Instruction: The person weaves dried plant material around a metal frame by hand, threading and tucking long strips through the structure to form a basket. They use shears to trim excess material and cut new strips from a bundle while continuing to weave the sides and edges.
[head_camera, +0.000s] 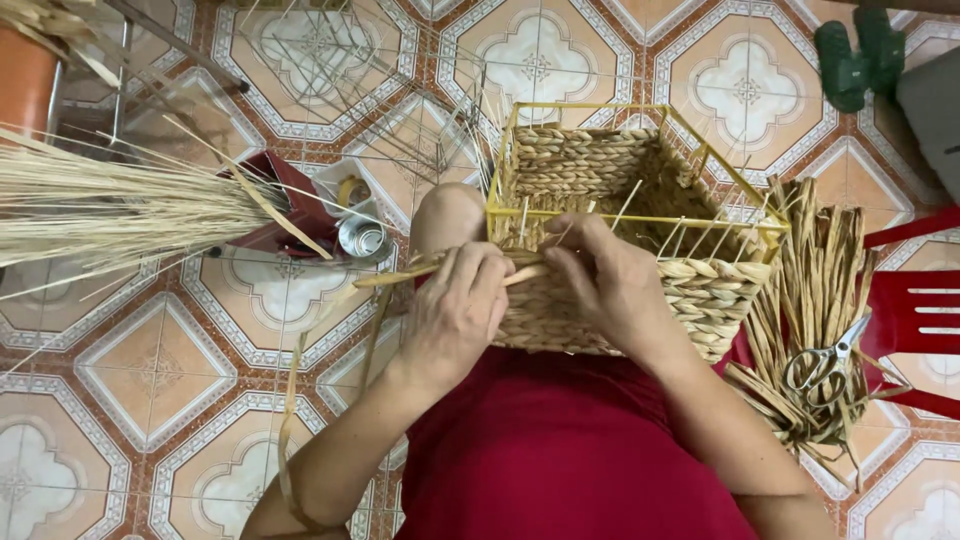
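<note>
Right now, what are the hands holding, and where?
Both hands, left and right, pinch a flat straw strand at the woven basket near wall, just below its yellow frame.

left hand (455, 310) and right hand (610, 285) pinching straw strand (395, 277) at woven basket (640, 200) in yellow frame, on lap, scissors (825, 365) on straw bundle (810, 300) right, tiled floor (150, 370)

Scissors (826, 362) lie on straw strips (805, 300), right of the basket (640, 200).

We wear a plain red garment over lap and torso, both arms bare, no rings showing.
</note>
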